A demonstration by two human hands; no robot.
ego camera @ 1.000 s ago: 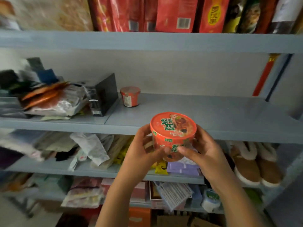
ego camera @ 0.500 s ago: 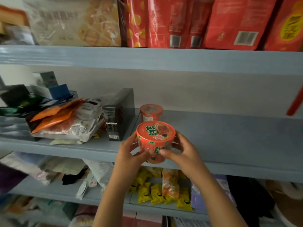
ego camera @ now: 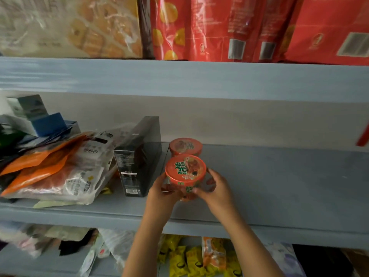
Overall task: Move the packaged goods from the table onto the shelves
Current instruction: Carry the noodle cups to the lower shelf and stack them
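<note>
I see the grey shelves (ego camera: 179, 78) closer than half a second ago, and the middle shelf (ego camera: 289, 186) now fills most of my view. On the top board stands a row of red bags (ego camera: 219, 27), with a clear-wrapped pack of pastries (ego camera: 69, 27) to their left. At the left of the middle shelf lies a loose pile of packets (ego camera: 60, 172), orange and clear ones on top and small boxes behind. A black box (ego camera: 139, 156) stands on its edge just beside that pile.

My left hand (ego camera: 161, 194) and right hand (ego camera: 217, 188) both grasp the noodle cup (ego camera: 185, 172), fingers curled round its lower wall from either side, the lid facing up and slightly tilted toward me. Half a second ago the cup hung in front of the shelf's front edge. Now it is over the shelf board itself, right of the black box. I cannot tell whether its base touches the board, as my fingers hide it.

A second cup (ego camera: 185, 145) of the same kind stands upright on the shelf directly behind the held one, and the two now look close to touching. On the shelf below, yellow packets (ego camera: 179, 256) lie in a heap beneath my forearms.
</note>
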